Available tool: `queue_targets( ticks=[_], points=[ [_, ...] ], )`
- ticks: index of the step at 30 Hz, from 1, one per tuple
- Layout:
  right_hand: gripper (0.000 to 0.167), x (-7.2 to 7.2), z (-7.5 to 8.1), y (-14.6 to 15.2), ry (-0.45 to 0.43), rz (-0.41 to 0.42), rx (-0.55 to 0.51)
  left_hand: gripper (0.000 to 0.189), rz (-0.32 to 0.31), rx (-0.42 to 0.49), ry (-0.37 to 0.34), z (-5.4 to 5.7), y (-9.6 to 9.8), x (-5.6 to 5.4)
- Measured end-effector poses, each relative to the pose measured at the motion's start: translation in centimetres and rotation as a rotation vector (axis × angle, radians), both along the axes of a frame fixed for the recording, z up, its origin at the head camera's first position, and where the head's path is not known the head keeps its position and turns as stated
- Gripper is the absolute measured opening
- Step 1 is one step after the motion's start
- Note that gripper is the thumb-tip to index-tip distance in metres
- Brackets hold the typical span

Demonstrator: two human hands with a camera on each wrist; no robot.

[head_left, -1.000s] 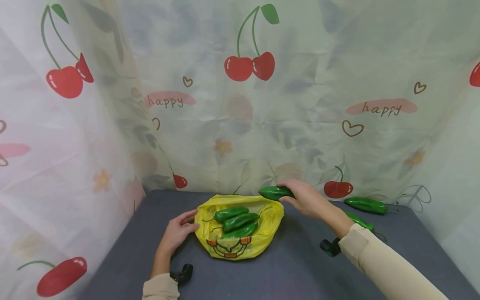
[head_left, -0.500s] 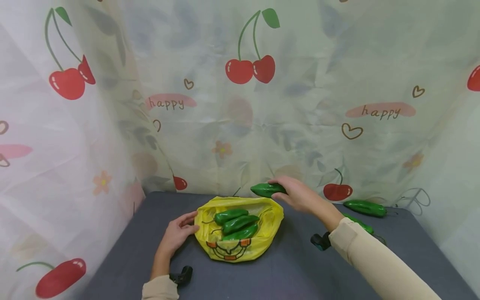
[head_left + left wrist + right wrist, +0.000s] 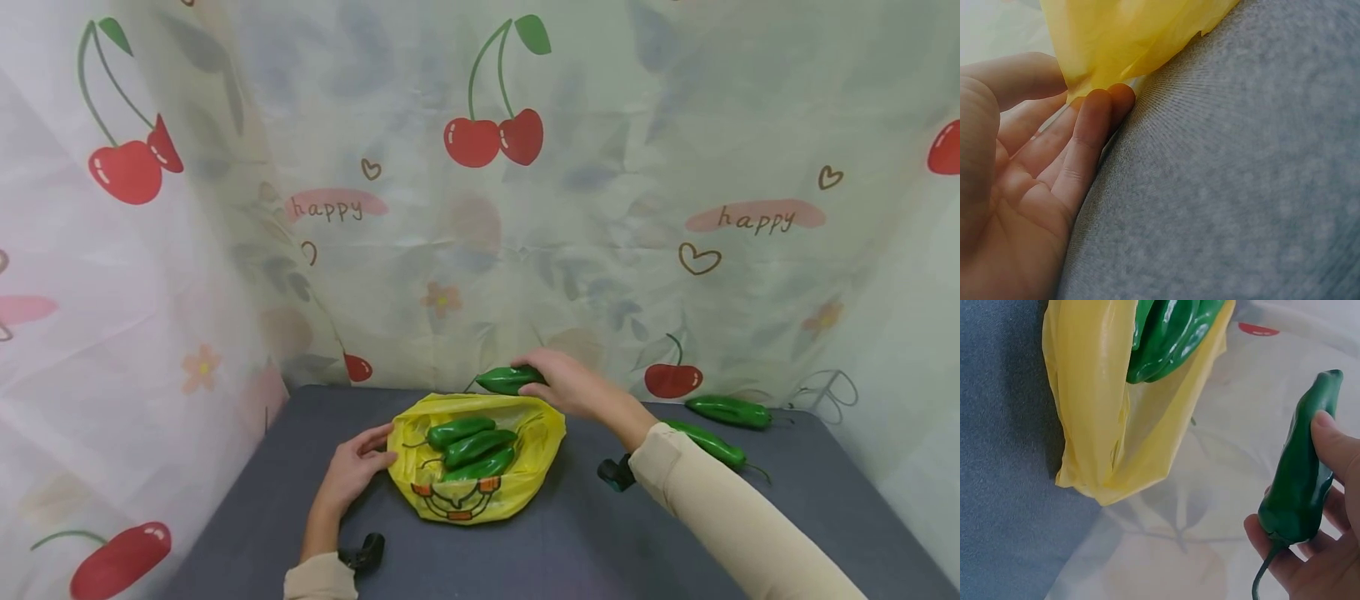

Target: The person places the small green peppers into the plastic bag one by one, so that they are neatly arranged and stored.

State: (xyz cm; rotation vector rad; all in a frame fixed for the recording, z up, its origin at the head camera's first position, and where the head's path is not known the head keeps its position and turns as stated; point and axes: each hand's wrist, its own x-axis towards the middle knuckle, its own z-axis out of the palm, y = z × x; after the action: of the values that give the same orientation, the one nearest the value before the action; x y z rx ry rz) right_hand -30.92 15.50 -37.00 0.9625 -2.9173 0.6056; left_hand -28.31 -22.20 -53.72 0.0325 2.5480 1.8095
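A yellow plastic bag (image 3: 525, 496) sits with its mouth spread, a cartoon print on its front and several green peppers (image 3: 480, 446) inside. At the bag's left side, my left hand (image 3: 354, 467) pinches its edge between thumb and fingers; the left wrist view shows the bunched yellow film (image 3: 1104, 56) at the fingertips. My right hand (image 3: 570, 387) grips another green pepper (image 3: 1300, 469) above the back right rim of the bag. In the right wrist view its stem hangs down past the fingers, apart from the bag.
Two more green peppers lie on the grey table (image 3: 525, 558) at the right: a rear pepper (image 3: 727, 412) and a nearer pepper (image 3: 708, 443), partly behind the right sleeve (image 3: 720, 508). A cherry-printed curtain (image 3: 480, 275) stands behind the table and along its sides.
My right hand has moved left with its pepper, from beyond the bag's right corner to over its back rim. The left hand and the bag have stayed in place.
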Motion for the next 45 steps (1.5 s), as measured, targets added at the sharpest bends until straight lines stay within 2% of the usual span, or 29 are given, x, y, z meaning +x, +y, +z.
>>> queue_targets(
  ticks=[7, 18, 34, 45],
  points=[
    [0.045, 0.2, -0.1, -1.4, -0.056, 0.01, 0.053, 0.058, -0.006, 0.001, -0.002, 0.1, 0.1, 0.1],
    [0.045, 0.7, -0.3, -3.3, -0.094, 0.056, 0.118, 0.057, -0.003, 0.0, -0.006, 0.4, 0.0, 0.2],
    [0.044, 0.2, -2.3, -5.3, -0.095, 0.074, 0.197, 0.057, -0.006, -0.005, -0.005, 0.3, 0.1, 0.3],
    [0.046, -0.3, -3.0, -6.2, -0.109, 0.082, 0.195, 0.058, -0.008, -0.007, -0.008, 0.0, -0.2, 0.0]
  ],
)
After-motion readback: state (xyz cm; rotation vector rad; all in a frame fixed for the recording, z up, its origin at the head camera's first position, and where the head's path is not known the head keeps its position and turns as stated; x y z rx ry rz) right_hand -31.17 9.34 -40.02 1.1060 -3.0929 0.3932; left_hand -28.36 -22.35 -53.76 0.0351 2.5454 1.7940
